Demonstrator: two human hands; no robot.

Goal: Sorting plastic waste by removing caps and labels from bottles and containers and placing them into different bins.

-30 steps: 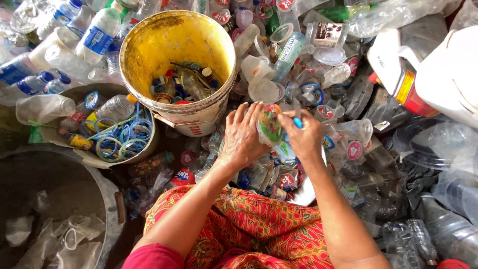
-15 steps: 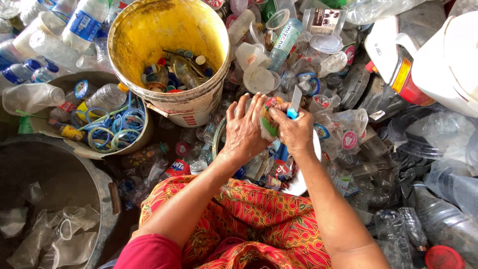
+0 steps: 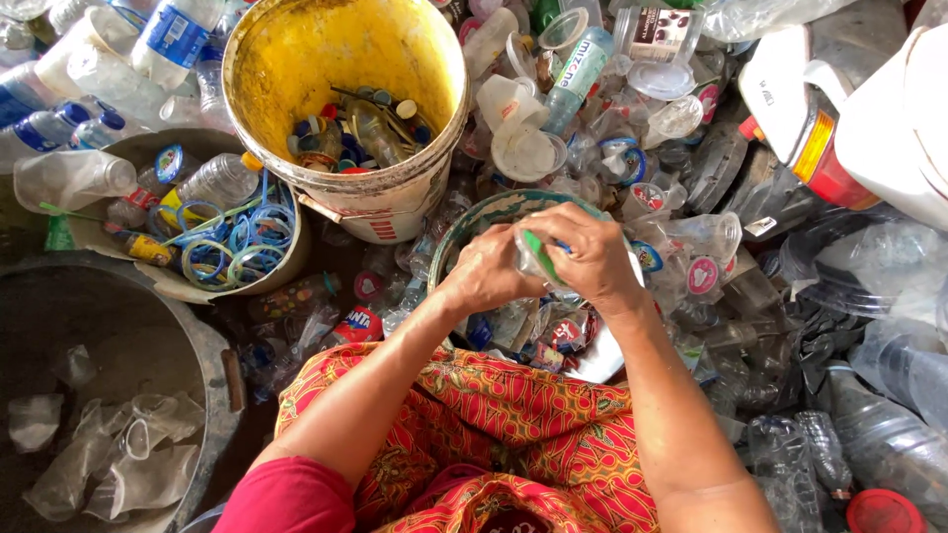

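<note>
In the head view, both hands met just in front of the yellow bucket (image 3: 341, 59), over the rim of a green-edged basin (image 3: 474, 212). The left hand (image 3: 489, 271) and the right hand (image 3: 592, 252) were both closed around one small clear plastic cup (image 3: 533, 259) with a green strip on it, the fingers curled tight and the cup mostly hidden between them. The cup looked thin and very light, likely to crumple under a firm squeeze and a little slick, so a hold around its rim and wall seemed the surest. Both forearms reached forward from the red patterned lap (image 3: 494, 434), elbows bent, wrists turned inward toward each other. Left of the bucket sat a shallow bowl of blue plastic rings (image 3: 222, 257); right of it lay heaped clear cups and bottles (image 3: 691, 237)
</note>
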